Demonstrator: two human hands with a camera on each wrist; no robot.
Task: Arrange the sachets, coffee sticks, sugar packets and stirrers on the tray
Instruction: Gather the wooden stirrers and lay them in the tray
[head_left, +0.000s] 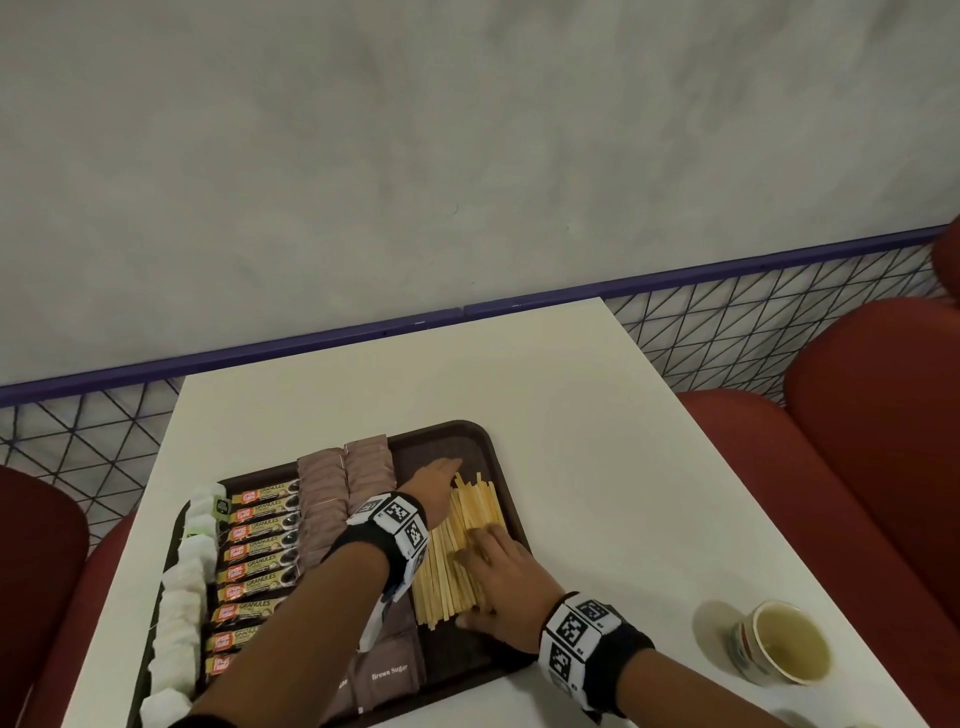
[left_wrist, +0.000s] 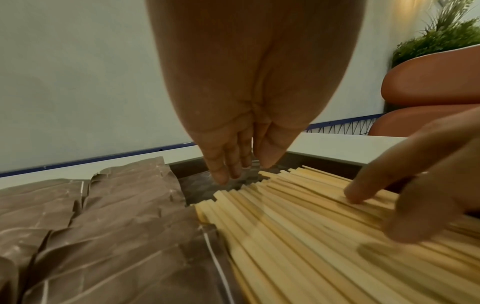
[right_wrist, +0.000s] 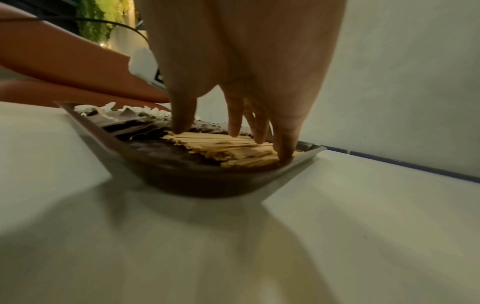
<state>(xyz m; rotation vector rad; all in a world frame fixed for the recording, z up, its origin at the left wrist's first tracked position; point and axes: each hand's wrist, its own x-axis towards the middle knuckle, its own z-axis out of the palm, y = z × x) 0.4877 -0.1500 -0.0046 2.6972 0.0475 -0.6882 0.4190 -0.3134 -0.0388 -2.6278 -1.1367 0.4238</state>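
White table (head_left: 597, 415) bears tray (head_left: 483, 436); both flat hands (head_left: 498, 587) press stirrers (head_left: 457, 561) beside cup (head_left: 784, 649).

Black wristbands (head_left: 385, 545) (white tags with square codes)

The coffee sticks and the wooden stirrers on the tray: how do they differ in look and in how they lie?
The coffee sticks are printed packets, yellow and dark; the stirrers are plain pale wood. The coffee sticks lie crosswise, stacked in one neat column; the stirrers run lengthwise in a looser bundle with uneven ends. No hand touches the coffee sticks; the right hand presses the stirrers, the left hand at their far ends. Both sit on the tray.
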